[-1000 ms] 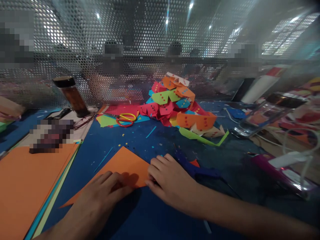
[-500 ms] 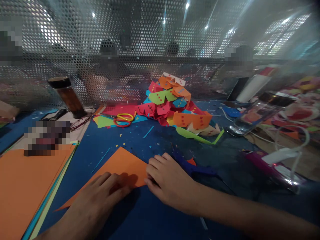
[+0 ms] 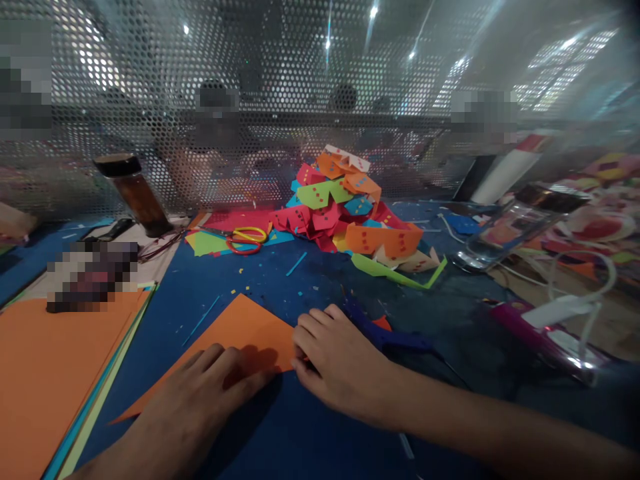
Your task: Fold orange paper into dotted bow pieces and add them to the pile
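A folded sheet of orange paper (image 3: 240,327) lies on the blue tabletop in front of me, its peak facing away. My left hand (image 3: 205,387) rests palm-down over its near left part, fingers on the sheet and thumb stretched along the near edge. The thumb is apart from the other fingers. At the right end of the paper, my right hand (image 3: 335,360) is closed with curled fingers on the corner, which they hide. Just beyond that hand lies a dark blue glue gun (image 3: 395,333) with a cord.
A stack of coloured paper (image 3: 60,373) lies at left, below a brown bottle (image 3: 135,193). Scissors (image 3: 247,240) rest on scraps beside a heap of folded paper pieces (image 3: 340,213). A clear bottle (image 3: 510,227) and a purple device (image 3: 540,340) stand right. Perforated metal (image 3: 280,80) closes the back.
My left thumb has slid right along the paper's near edge, closer to my right hand. The right hand and the paper have stayed in place.
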The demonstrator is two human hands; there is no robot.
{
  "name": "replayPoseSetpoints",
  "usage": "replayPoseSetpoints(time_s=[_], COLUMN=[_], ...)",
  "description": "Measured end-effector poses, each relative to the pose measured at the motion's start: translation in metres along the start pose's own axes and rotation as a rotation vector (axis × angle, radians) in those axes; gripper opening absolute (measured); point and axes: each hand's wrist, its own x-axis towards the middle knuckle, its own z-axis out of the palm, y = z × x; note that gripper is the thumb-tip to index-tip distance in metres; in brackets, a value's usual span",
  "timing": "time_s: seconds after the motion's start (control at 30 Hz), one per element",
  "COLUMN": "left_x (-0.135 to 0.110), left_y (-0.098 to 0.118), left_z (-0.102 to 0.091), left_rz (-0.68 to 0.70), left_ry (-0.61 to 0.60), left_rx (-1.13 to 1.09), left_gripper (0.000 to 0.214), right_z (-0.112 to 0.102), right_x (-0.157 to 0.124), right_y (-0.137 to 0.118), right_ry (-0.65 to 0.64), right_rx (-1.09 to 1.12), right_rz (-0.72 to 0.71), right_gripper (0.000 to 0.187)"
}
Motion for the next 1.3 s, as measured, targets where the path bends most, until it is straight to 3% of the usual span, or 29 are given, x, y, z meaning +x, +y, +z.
replayPoseSetpoints(time_s=[0.3,0.53,0.67,0.83,1.3], left_x=[-0.002,0.003,0.005,0.009,0.01], left_y=[-0.004,0.002,0.008,0.014,0.009], left_z=[0.009,-0.001,-0.002,-0.001,0.008], left_rz=[-0.004,0.013,0.004,0.116,0.09], left_ry=[-0.007,-0.035,0.033,0.118,0.016], left_rx=[0.062,0.062,0.07,0.074,0.056], left_gripper=[0.063,0.063,0.052,0.04,0.03], right_z=[-0.004,-0.006,-0.006,-0.005,-0.006], right_x=[-0.003,-0.005,-0.004,-0.003,-0.003], right_y=[0.003,0.003,0.001,-0.001,-0.003], right_ry=[-0.006,-0.026,-0.015,-0.019,-0.021], right_rx=[0.06,0.11,0.088,0.098,0.048], right_rz=[-0.005,0.027,0.027,0.039,0.058], right_gripper=[0.008,0.012,0.009,0.018,0.009])
